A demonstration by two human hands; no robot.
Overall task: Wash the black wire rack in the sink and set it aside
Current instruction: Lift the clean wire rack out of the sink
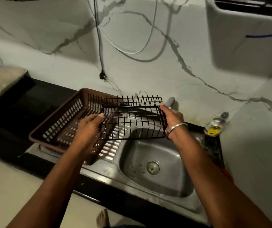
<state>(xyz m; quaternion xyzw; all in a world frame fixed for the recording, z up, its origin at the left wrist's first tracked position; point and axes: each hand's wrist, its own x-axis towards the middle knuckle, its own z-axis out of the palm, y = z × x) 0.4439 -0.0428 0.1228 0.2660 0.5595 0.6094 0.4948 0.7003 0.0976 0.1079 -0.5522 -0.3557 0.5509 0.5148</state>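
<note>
**Two hands held one black wire rack above a steel sink**

I saw one white marble-patterned wall (pixel 148 76) filling the top half of the view, with one boxy white appliance (pixel 247 38) mounted at the upper right. Several cords (pixel 99 38) hung down the wall, too blurred for me to count. Below ran one black counter (pixel 16 104). Set in it was one steel sink (pixel 178 183), its single basin at centre right and its drainboard to the left.

One brown slatted plastic basket (pixel 38 134) sat on that drainboard, its right edge reaching the basin's rim. I counted one black wire rack (pixel 132 122), held in the air over the back of the basin, with its left end overlapping the basket's right side. I could not tell whether it touched the basket.

I counted two hands. The left hand (pixel 89 129) gripped the rack's left end, thumb on the top wire. The right hand (pixel 171 117) gripped the right end, fingers curled round the wires, with one metal bangle (pixel 176 126) at the wrist.

Open basin lay beneath the rack, with one round drain (pixel 152 167) in its floor. One tap (pixel 170 102) stood just behind the right hand. One small bottle (pixel 216 124) stood near the sink's back right corner, well apart from the rack.
</note>
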